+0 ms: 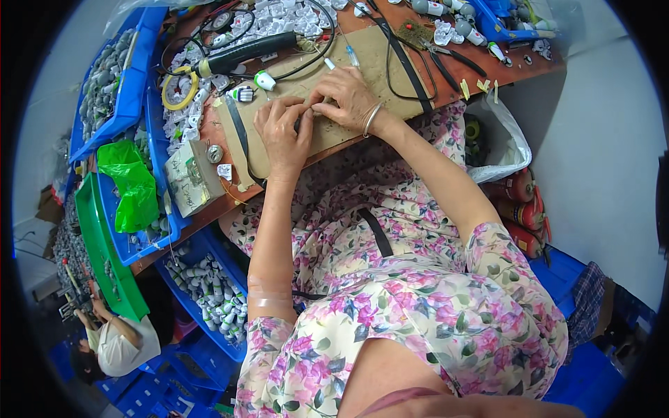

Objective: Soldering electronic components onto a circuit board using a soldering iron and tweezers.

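Evidently we work fingertip to fingertip: our left hand (284,129) and right hand (345,97) meet low over a flat brown cardboard sheet (376,52), fingers curled and bunched narrow. Whatever may sit between the fingertips is hidden, so we cannot tell whether either hand grips anything. Meeting this closely would suit something small, each hand steadying the other.

Just beyond our left fingers, on the sheet, lies a white bulb-shaped plastic piece with a green band (265,80), near enough to reach with little stretch. The cardboard probably shields the reddish-brown bench (519,76), and the black strap (408,63) across its right part perhaps holds it flat. Beyond our hands rest a thick black cylindrical tool (247,56) and, to the right, black-handled pliers (454,61), presumably set aside to leave the middle free. Loose white plastic parts (286,17) are heaped at the far side, likely for easy picking.
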Available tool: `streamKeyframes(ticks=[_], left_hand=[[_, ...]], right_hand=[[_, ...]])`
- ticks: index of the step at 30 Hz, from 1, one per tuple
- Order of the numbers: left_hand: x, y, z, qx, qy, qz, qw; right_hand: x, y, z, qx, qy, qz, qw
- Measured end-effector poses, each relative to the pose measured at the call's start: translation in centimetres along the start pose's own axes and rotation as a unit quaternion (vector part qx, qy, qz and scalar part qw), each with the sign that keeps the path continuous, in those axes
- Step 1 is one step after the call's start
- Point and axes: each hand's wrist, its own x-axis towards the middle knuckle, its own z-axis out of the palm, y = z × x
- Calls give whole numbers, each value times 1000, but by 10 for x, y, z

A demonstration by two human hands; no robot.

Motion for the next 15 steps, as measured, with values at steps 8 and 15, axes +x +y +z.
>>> streamKeyframes(ticks=[8,15], left_hand=[[0,-1,-1,2,-9,7,1000],[0,0,-1,2,-8,9,1000]], right_hand=[[1,0,0,-2,-14,-6,1000],[1,2,3,-7,-8,-15,1000]])
